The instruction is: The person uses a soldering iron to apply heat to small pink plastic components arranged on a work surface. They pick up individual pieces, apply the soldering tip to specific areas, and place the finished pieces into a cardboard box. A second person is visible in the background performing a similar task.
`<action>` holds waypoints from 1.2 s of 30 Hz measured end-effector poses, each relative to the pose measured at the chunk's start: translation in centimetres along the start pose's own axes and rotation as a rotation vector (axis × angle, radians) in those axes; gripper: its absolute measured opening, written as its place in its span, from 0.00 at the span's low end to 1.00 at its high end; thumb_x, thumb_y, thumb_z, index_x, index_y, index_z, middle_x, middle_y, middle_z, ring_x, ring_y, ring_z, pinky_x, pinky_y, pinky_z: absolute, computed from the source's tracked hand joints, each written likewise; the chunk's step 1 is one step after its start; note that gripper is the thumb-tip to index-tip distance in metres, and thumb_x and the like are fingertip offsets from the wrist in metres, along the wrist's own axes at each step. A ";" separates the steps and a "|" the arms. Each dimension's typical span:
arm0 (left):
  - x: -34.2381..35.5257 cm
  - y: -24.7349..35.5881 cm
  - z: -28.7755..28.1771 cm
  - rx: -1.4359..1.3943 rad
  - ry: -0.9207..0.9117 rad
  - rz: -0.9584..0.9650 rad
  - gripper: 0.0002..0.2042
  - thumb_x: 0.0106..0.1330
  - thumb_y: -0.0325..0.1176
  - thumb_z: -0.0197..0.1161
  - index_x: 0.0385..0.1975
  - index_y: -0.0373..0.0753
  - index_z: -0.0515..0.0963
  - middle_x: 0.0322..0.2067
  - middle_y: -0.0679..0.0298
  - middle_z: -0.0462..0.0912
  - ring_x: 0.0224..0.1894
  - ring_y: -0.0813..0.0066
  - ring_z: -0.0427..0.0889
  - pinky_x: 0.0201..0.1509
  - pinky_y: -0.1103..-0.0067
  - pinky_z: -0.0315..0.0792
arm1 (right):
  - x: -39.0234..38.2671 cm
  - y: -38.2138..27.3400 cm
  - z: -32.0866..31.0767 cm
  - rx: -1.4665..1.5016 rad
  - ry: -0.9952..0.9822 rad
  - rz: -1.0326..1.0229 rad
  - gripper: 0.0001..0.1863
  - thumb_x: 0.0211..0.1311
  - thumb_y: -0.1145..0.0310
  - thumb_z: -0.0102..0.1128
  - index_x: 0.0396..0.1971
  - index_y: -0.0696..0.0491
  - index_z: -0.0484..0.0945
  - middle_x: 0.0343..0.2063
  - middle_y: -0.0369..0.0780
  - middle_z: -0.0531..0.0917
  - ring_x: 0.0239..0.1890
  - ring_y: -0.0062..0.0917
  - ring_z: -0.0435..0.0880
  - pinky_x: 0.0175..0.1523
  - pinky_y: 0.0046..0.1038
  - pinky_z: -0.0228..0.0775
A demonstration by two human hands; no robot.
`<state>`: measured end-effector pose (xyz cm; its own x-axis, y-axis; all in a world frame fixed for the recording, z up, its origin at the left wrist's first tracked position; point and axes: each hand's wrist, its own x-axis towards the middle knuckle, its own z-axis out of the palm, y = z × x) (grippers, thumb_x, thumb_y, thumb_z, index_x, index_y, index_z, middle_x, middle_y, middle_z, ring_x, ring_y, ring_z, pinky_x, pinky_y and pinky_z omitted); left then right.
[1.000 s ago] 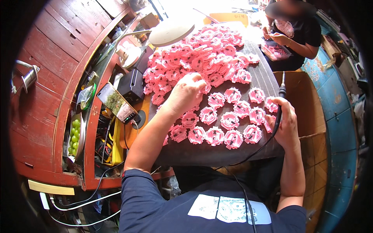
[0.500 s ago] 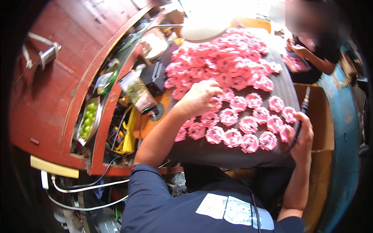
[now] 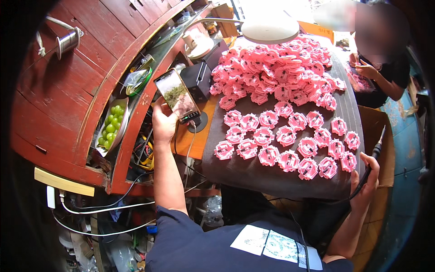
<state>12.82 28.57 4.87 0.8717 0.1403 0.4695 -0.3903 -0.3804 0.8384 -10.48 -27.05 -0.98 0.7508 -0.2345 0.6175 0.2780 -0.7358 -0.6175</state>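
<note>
My left hand [image 3: 163, 117] grips the lower left of a phone [image 3: 176, 93] with a lit screen and a charging cable, beside a black box [image 3: 198, 79]. My right hand [image 3: 364, 179] holds a pen-shaped soldering iron [image 3: 377, 147] at the right edge of a dark padded work surface [image 3: 281, 186], its metal tip pointing up. On that surface, between my hands, several pink flower-shaped pieces [image 3: 308, 147] with dark centres lie in loose rows. Behind them rises a large heap [image 3: 267, 68] of similar pieces.
A white lamp [image 3: 269, 28] overhangs the heap. Left are a red wooden cabinet [image 3: 68, 113], green grapes in a tray [image 3: 113, 122], a wire spool [image 3: 67, 43] and cables. At the back right a person [image 3: 389, 77] works with their hands. A cardboard box [image 3: 383, 172] stands at right.
My left hand has moved from the pink pieces leftward onto the phone, which now sits more upright. My right hand still holds the iron. The view has shifted.
</note>
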 end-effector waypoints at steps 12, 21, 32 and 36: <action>-8.9 4.0 -1.3 0.071 0.323 0.089 0.10 0.82 0.33 0.61 0.52 0.33 0.80 0.41 0.62 0.86 0.40 0.78 0.83 0.49 0.80 0.78 | -3.9 -0.6 -2.0 0.031 0.054 -0.016 0.25 0.80 0.61 0.60 0.66 0.62 0.70 0.60 0.52 0.83 0.63 0.39 0.82 0.71 0.42 0.70; -22.2 4.0 -2.8 0.154 0.113 -0.254 0.03 0.71 0.25 0.69 0.38 0.33 0.83 0.29 0.64 0.86 0.32 0.77 0.83 0.40 0.78 0.77 | -5.3 -1.9 -2.8 -0.014 0.105 -0.103 0.17 0.83 0.70 0.49 0.63 0.64 0.69 0.53 0.59 0.84 0.56 0.44 0.86 0.68 0.45 0.76; -32.9 -9.7 4.9 0.402 -0.059 -0.386 0.14 0.70 0.40 0.71 0.30 0.34 0.81 0.31 0.51 0.83 0.40 0.44 0.83 0.50 0.58 0.75 | -5.3 -4.3 -1.8 -0.013 0.047 -0.113 0.16 0.80 0.70 0.51 0.59 0.64 0.72 0.51 0.55 0.85 0.55 0.40 0.85 0.68 0.45 0.73; -31.8 -6.8 2.5 0.442 -0.257 -0.336 0.12 0.71 0.37 0.69 0.30 0.34 0.81 0.30 0.50 0.84 0.39 0.42 0.84 0.47 0.59 0.76 | -7.1 -4.1 -1.2 0.054 0.018 -0.100 0.17 0.80 0.68 0.52 0.60 0.62 0.71 0.51 0.53 0.85 0.56 0.41 0.84 0.68 0.47 0.73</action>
<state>-11.53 24.45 -16.49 0.9909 0.1142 0.0716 0.0300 -0.7047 0.7088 -17.68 -23.09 -2.23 0.7070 -0.1737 0.6856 0.3829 -0.7210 -0.5775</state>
